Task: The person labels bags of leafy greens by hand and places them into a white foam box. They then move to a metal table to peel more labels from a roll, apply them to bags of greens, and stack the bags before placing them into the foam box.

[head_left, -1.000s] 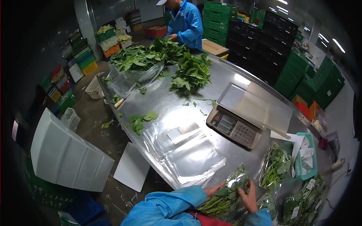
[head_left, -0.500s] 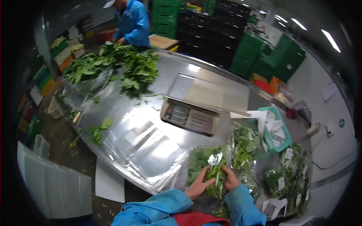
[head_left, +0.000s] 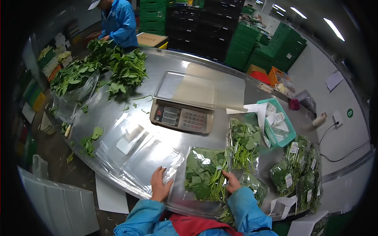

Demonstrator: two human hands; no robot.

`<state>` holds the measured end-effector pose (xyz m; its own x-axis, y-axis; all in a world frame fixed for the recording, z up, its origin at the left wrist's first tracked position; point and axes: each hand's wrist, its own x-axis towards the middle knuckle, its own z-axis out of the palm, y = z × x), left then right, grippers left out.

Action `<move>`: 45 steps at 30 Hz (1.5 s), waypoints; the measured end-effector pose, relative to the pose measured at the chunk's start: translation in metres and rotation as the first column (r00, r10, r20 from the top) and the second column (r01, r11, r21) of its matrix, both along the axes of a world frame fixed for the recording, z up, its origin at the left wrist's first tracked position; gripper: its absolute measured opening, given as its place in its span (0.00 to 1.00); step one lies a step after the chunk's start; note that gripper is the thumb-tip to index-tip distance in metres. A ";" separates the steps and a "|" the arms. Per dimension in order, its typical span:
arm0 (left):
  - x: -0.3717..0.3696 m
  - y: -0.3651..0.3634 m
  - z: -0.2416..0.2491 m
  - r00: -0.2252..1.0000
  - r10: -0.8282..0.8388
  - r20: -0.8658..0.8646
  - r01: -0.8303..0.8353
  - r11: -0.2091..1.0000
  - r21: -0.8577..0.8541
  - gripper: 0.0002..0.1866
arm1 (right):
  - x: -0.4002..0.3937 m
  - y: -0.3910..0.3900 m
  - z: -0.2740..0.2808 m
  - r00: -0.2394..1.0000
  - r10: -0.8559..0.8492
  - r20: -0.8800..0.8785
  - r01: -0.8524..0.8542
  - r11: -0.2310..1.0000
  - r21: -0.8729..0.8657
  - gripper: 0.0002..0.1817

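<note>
A clear plastic bag of leafy greens (head_left: 204, 173) lies flat on the metal table in front of me, leaves to the left and stems to the right. My right hand (head_left: 232, 183) grips the bag's right edge, its fingers bent around the stem side. My left hand (head_left: 160, 185) is open over the table, left of the bag and apart from it, fingers spread. Beside it lies a stack of flat clear bags (head_left: 153, 157), shiny under the lights. Another bag of greens (head_left: 245, 143) lies just beyond my right hand, and a smaller one (head_left: 254, 187) sits to its right.
A digital scale (head_left: 182, 116) stands mid-table, with a teal basket (head_left: 289, 137) of white labels to its right. Several labelled bags of greens (head_left: 301, 169) lie far right. A heap of loose greens (head_left: 126, 70) covers the far left, near a co-worker in blue (head_left: 122, 23).
My left hand has come off the bag of greens and moved left, opening. My right hand has shifted to the bag's right edge. The bag now lies flatter.
</note>
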<state>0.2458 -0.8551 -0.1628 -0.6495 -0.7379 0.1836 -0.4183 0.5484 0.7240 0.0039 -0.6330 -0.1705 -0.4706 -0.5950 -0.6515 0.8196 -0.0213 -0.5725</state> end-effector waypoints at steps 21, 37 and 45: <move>0.039 -0.102 -0.010 0.834 0.524 -0.175 -0.168 0.542 0.824 0.07 | -0.009 0.007 -0.011 0.999 -0.029 -0.017 0.031 0.995 0.094 0.15; 0.026 -0.059 -0.008 0.966 -0.069 0.248 0.078 0.997 -0.026 0.25 | 0.083 -0.110 0.035 -0.049 0.475 -0.878 -0.293 0.834 0.468 0.19; 0.028 -0.066 -0.025 0.988 -0.061 0.145 0.057 0.998 0.029 0.17 | 0.102 -0.077 0.036 -0.003 0.501 -0.865 -0.241 0.840 0.487 0.17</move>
<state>0.2737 -0.9210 -0.1876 -0.7106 -0.7005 0.0657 -0.4878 0.5578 0.6715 0.1056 -0.7098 -0.1343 -0.4875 -0.8722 0.0402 -0.5526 0.2725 -0.7877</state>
